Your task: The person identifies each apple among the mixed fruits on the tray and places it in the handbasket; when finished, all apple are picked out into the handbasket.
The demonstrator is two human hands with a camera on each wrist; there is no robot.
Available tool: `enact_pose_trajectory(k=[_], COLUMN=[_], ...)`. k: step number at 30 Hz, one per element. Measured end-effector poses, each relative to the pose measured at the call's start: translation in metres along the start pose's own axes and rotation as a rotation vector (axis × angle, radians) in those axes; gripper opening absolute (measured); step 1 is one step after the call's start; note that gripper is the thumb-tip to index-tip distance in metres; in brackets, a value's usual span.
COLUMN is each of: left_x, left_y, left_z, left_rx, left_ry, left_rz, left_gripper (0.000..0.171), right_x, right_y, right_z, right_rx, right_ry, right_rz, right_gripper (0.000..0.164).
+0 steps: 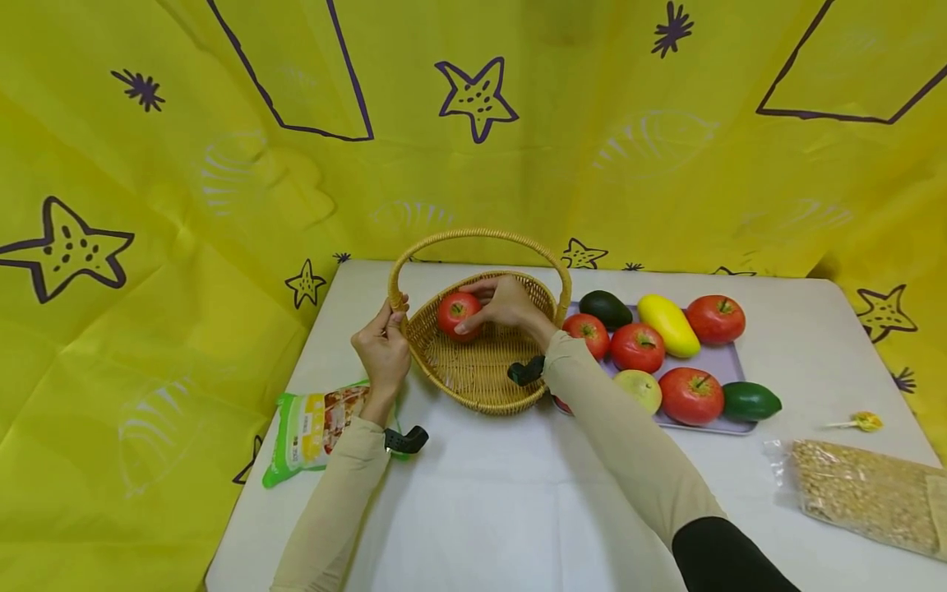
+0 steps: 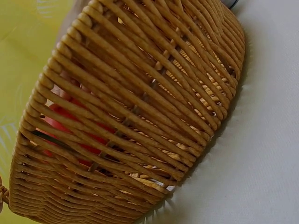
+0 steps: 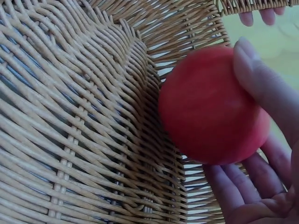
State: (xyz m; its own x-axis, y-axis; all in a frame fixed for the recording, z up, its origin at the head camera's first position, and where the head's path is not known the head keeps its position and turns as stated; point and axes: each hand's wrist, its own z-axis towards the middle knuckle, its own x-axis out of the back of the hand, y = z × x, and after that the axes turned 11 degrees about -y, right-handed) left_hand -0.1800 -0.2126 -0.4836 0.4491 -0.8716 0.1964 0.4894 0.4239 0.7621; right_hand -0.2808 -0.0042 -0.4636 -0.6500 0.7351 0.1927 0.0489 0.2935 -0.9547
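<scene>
One red apple [image 1: 453, 312] is being clasped by your right hand [image 1: 509, 304] inside the wicker basket [image 1: 481, 386], toward its far left; your left hand [image 1: 385, 349] is grasping the left side of the arched handle [image 1: 481, 233], a lilac tray [image 1: 718, 358] lying to the right.

Basket [image 1: 481, 376] ribbed woven wicker; apple [image 3: 210, 107] smooth, soft sheen; grain bag [image 1: 861, 493] glossy plastic.

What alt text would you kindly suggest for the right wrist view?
A right hand grips a red apple inside a wicker basket, whose woven wall fills the left of the picture. At the top right, fingertips of the left hand show at the basket's handle.
</scene>
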Motion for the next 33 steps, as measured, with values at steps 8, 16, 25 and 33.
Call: enact_pose_trajectory(k=[8, 16, 25, 33], left_x=[-0.004, -0.005, -0.004, -0.002], left_y=[0.02, 0.032, 0.023, 0.037], left_z=[0.002, 0.004, -0.001, 0.0], left_rx=[0.008, -0.023, -0.014, -0.006], left_ry=[0.024, 0.04, 0.033, 0.023], left_rz=[0.034, 0.041, 0.029, 0.019], left_gripper=[0.026, 0.026, 0.026, 0.025], right_x=[0.001, 0.003, 0.002, 0.001], right_y=[0.0, 0.003, 0.004, -0.011], right_z=[-0.003, -0.003, -0.008, -0.021], right_rx=[0.034, 0.041, 0.023, 0.035], right_ry=[-0.01, -0.061, -0.123, -0.194], right_rz=[-0.18, -0.184, -0.254, -0.291], right_gripper=[0.072, 0.071, 0.077, 0.096])
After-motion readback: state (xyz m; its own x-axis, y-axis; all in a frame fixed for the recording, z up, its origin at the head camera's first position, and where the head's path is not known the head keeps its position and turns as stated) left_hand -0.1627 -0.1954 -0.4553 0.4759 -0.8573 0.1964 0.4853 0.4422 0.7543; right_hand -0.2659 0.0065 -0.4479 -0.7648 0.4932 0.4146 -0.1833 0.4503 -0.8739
